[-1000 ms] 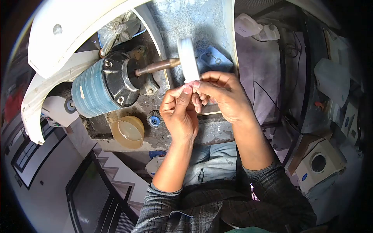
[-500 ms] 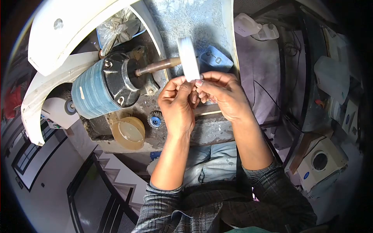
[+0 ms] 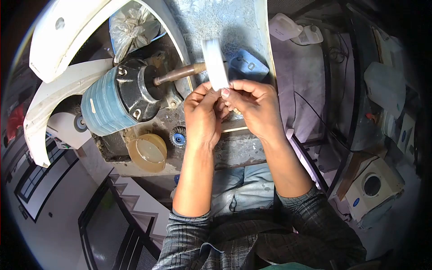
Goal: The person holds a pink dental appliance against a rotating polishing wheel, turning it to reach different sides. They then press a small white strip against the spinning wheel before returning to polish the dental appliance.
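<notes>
A white polishing wheel (image 3: 216, 65) sits at the end of the threaded shaft (image 3: 182, 73) of a blue and black motor (image 3: 112, 96). Just below its rim, my left hand (image 3: 201, 114) is closed, thumb and fingers pinched together. My right hand (image 3: 258, 105) meets it from the other side, its fingers also pinched. Between them, at the wheel's lower edge, is something small that my fingers mostly hide; a yellowish bit shows under the right fingers. I cannot make out what it is.
Left of my forearm are a round brush (image 3: 178, 137) with a blue hub and a yellowish bowl (image 3: 147, 153) of liquid. Behind the wheel lies a blue tray (image 3: 249, 65). A curved white guard (image 3: 76, 36) arches over the motor. White jugs (image 3: 284, 27) stand at the upper right.
Both hands have shifted slightly, staying together at the wheel's lower edge. The whole view has moved a little, and the blue tray behind the wheel appears at a different tilt.
</notes>
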A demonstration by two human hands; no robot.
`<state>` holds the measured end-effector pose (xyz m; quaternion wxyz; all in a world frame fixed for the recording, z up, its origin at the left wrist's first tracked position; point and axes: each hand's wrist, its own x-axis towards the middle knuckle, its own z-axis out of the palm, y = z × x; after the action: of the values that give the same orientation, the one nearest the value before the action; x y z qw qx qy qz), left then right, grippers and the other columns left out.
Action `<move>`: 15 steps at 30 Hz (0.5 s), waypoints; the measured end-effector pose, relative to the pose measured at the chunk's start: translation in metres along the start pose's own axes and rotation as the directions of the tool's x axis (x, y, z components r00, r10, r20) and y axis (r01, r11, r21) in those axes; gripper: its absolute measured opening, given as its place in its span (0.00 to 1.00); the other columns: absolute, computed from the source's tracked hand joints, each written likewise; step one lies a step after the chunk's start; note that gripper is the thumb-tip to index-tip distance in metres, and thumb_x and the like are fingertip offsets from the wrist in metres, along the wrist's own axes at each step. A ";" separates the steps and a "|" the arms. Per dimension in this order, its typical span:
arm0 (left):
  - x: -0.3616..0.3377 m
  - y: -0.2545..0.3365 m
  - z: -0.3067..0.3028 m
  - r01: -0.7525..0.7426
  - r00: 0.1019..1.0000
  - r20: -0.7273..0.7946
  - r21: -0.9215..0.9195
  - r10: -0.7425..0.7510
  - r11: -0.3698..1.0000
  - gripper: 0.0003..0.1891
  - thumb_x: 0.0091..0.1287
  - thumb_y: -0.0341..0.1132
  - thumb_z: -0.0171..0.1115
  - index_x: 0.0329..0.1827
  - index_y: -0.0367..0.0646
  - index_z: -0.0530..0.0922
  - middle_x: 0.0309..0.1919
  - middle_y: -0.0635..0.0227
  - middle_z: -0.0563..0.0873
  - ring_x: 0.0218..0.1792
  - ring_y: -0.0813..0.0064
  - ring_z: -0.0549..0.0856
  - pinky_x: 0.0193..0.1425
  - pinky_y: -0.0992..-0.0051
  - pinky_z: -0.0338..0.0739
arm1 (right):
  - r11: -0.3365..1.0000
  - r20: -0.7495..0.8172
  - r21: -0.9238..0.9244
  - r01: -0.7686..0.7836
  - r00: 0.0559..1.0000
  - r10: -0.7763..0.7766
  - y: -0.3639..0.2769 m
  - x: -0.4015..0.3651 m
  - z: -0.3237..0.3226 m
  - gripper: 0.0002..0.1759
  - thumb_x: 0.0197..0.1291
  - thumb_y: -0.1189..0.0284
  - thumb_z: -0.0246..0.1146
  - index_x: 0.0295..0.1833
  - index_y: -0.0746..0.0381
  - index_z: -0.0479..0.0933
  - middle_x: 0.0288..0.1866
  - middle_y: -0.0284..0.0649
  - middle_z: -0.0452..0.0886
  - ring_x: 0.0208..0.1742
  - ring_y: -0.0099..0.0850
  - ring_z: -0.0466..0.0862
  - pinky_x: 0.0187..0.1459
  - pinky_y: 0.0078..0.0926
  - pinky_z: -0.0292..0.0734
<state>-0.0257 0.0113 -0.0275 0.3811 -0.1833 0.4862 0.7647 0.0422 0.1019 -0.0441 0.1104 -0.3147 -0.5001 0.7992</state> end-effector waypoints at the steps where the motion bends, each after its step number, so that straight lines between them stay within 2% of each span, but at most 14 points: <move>1: 0.002 0.001 -0.001 0.015 0.999 0.034 -0.031 -0.014 0.999 0.04 0.64 0.25 0.55 0.34 0.33 0.77 0.24 0.66 0.81 0.19 0.83 0.77 0.23 0.85 0.70 | 1.000 0.003 0.023 -0.020 1.000 0.020 0.001 0.002 0.000 0.08 0.55 0.80 0.64 0.40 0.72 0.79 0.32 0.38 0.82 0.31 0.18 0.80 0.31 0.15 0.78; 6: 0.001 -0.002 -0.003 0.004 0.998 0.066 -0.005 -0.003 1.000 0.04 0.64 0.25 0.54 0.35 0.33 0.77 0.25 0.65 0.82 0.20 0.83 0.76 0.23 0.84 0.70 | 0.995 -0.029 0.084 -0.048 0.998 0.051 -0.001 -0.005 0.000 0.08 0.55 0.80 0.64 0.41 0.71 0.79 0.33 0.38 0.83 0.32 0.19 0.81 0.32 0.16 0.78; 8: -0.004 -0.007 0.001 -0.044 0.999 0.025 0.008 0.043 0.999 0.04 0.64 0.25 0.56 0.36 0.33 0.77 0.27 0.65 0.82 0.23 0.83 0.77 0.26 0.85 0.70 | 0.998 -0.063 0.004 0.069 0.996 -0.069 0.001 -0.011 -0.002 0.07 0.55 0.82 0.63 0.41 0.71 0.79 0.35 0.39 0.83 0.32 0.20 0.81 0.32 0.17 0.79; 9: -0.004 -0.008 0.001 -0.041 0.999 0.024 0.007 0.041 0.999 0.04 0.64 0.25 0.56 0.36 0.33 0.77 0.27 0.65 0.82 0.23 0.83 0.77 0.26 0.85 0.70 | 0.998 -0.064 0.003 0.067 0.996 -0.066 0.001 -0.012 -0.003 0.07 0.55 0.82 0.63 0.41 0.71 0.79 0.35 0.39 0.83 0.32 0.20 0.81 0.32 0.17 0.79; 11: -0.006 -0.009 0.000 -0.063 0.992 0.108 -0.034 0.066 0.997 0.04 0.64 0.24 0.57 0.38 0.32 0.78 0.29 0.66 0.83 0.27 0.83 0.77 0.29 0.84 0.69 | 0.988 -0.082 0.045 0.147 0.986 -0.143 0.002 -0.015 -0.004 0.07 0.56 0.84 0.62 0.42 0.72 0.78 0.37 0.41 0.83 0.31 0.21 0.81 0.32 0.18 0.79; 15: -0.001 -0.010 -0.003 -0.044 0.984 0.169 -0.039 0.050 0.998 0.06 0.64 0.24 0.56 0.40 0.31 0.78 0.30 0.65 0.83 0.28 0.82 0.77 0.29 0.83 0.68 | 0.994 -0.051 0.076 0.079 0.996 -0.075 -0.004 -0.010 -0.005 0.07 0.56 0.85 0.61 0.42 0.72 0.78 0.38 0.43 0.82 0.31 0.23 0.81 0.30 0.18 0.79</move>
<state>-0.0177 0.0108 -0.0347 0.3997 -0.1125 0.4428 0.7946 0.0524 0.1027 -0.0386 0.1656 -0.3096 -0.4775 0.8055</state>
